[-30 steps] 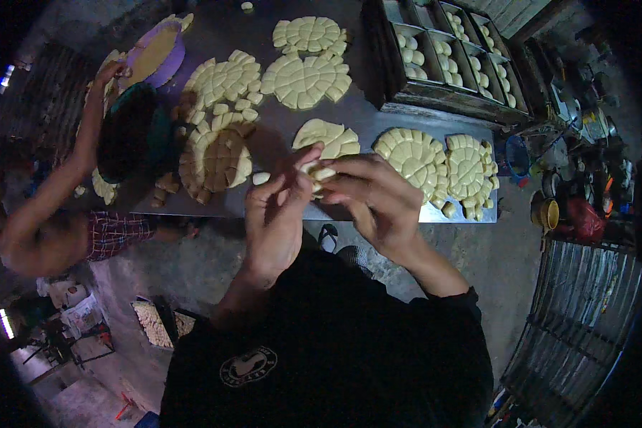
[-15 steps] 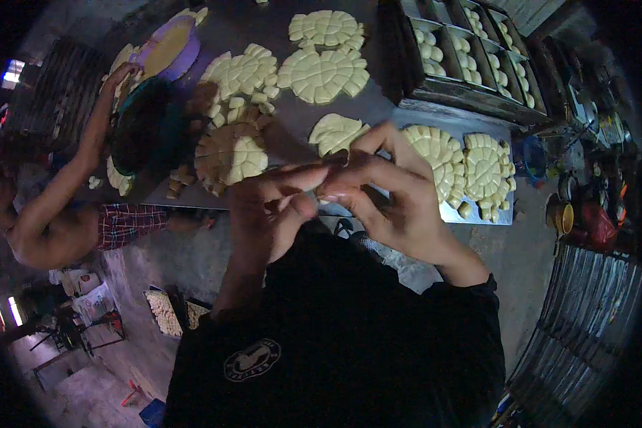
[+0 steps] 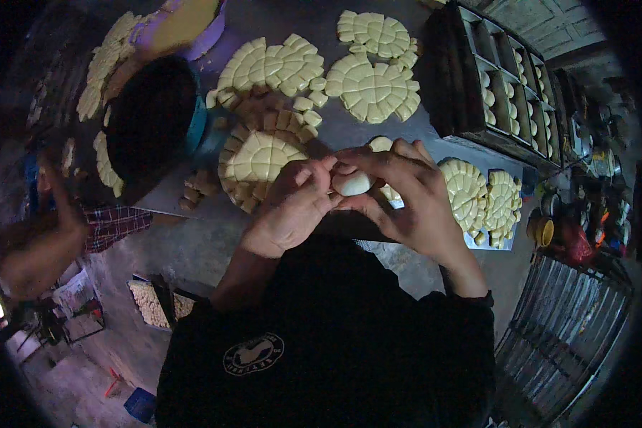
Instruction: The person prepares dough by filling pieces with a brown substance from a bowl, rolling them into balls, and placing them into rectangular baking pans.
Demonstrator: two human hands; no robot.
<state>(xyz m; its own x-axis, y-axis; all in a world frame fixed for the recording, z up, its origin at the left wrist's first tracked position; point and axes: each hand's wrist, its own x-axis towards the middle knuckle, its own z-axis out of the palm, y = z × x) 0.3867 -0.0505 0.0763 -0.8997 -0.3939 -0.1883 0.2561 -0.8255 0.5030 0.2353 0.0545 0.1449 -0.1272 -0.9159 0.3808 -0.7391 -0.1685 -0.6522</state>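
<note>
A smooth pale dough ball (image 3: 353,184) sits between my two hands in front of my chest. My left hand (image 3: 292,207) curls its fingers against the ball's left side. The thumb and fingers of my right hand (image 3: 410,189) close around it from the other side. Behind the hands, a dough piece (image 3: 380,143) on the table is partly hidden by my right fingers. Flat dough rounds cut into wedges lie about: one round (image 3: 260,158) beside my left hand, another round (image 3: 374,89) farther back, and a cut slab (image 3: 464,189) right of my right hand.
At the back right stands a dark compartment tray (image 3: 471,128) holding dough balls. A dark tub with a teal rim (image 3: 200,114) and a purple basin (image 3: 212,36) occupy the table's left. A co-worker's arm (image 3: 43,235) is at the far left. Metal racking (image 3: 571,321) stands lower right.
My hands have parted slightly and turned, so the dough ball now shows between them. The view has shifted. The co-worker's hand has left the purple basin's side and drawn back left.
</note>
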